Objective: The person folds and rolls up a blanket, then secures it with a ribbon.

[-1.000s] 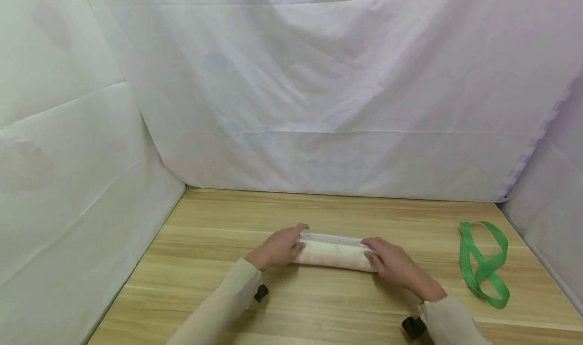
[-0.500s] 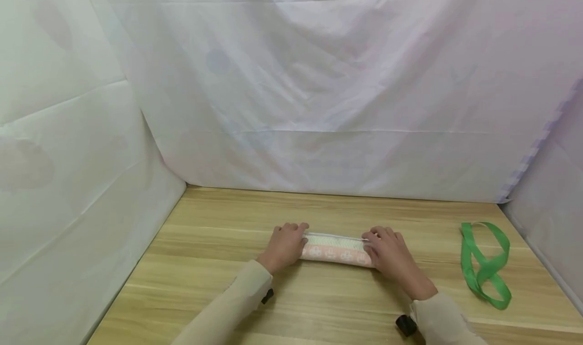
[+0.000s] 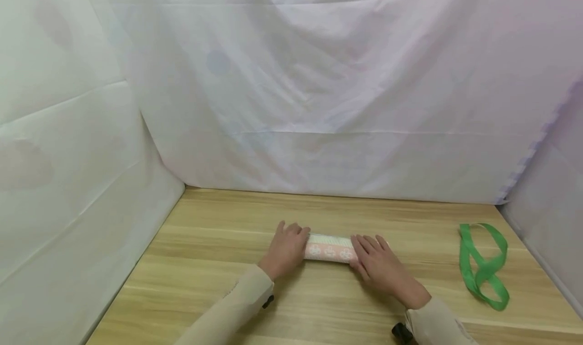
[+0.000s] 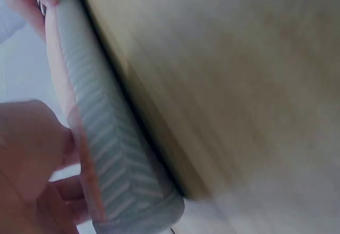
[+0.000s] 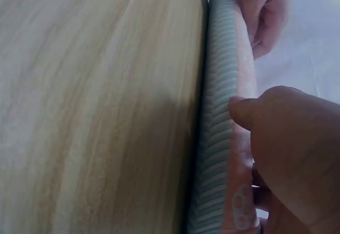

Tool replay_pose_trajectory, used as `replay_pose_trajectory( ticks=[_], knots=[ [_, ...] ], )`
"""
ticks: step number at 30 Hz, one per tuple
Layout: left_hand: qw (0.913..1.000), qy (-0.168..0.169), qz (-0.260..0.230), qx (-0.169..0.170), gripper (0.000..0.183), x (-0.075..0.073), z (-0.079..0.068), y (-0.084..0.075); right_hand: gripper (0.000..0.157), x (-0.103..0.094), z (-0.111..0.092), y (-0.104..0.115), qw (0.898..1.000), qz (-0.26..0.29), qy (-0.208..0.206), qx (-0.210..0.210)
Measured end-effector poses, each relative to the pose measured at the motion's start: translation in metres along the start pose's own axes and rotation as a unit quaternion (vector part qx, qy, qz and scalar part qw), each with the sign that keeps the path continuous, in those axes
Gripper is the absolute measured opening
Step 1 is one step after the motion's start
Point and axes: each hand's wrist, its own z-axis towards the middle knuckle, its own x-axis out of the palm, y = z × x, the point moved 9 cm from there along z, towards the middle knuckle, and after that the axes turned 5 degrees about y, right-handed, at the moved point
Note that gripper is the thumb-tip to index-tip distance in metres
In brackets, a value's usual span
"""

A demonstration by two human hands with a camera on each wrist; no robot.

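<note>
A rolled-up towel (image 3: 329, 249) lies crosswise on the wooden table, pink with white motifs and a pale green herringbone-striped band. At its left end, my left hand (image 3: 287, 248) holds the roll, fingers bent over the far side. My right hand (image 3: 380, 264) grips it nearer the middle, hiding most of the right end. The right wrist view shows that hand's thumb (image 5: 244, 111) against the roll and fingers on the other side. In the left wrist view, the roll's striped face (image 4: 114, 138) runs close along the tabletop, with the left hand (image 4: 32, 154) at its side.
A loop of green ribbon (image 3: 485, 269), twisted once, lies on the table (image 3: 218, 233) to the right. White cloth (image 3: 319, 92) hangs behind and along both sides. Dark wrist cameras (image 3: 402, 333) sit under the sleeves.
The towel has rolled over so its pink patterned side shows, and the roll looks tighter. My right hand has slid left along it; the left hand has shifted slightly right. The ribbon stays put.
</note>
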Motion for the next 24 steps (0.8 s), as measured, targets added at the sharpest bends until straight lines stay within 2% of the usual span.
replay_pose_trajectory(
  ticks=[4, 7, 14, 24],
  knots=[
    [0.9987, 0.034, -0.027, 0.028, 0.042, 0.006, -0.004, -0.012, 0.062, 0.007, 0.002, -0.005, 1.0, 0.014, 0.026, 0.005],
    [0.9974, 0.052, -0.028, 0.039, 0.052, 0.013, -0.004, -0.016, 0.065, 0.01, 0.003, -0.008, 0.999, 0.025, 0.031, 0.01],
    [0.9957, 0.085, -0.017, 0.033, 0.066, 0.025, -0.001, -0.011, 0.069, 0.013, 0.005, -0.013, 0.998, 0.043, 0.039, 0.006],
    [0.9937, 0.102, -0.011, 0.043, 0.074, 0.026, 0.003, -0.011, 0.074, 0.016, 0.008, -0.019, 0.997, 0.058, 0.046, 0.007]
  ],
)
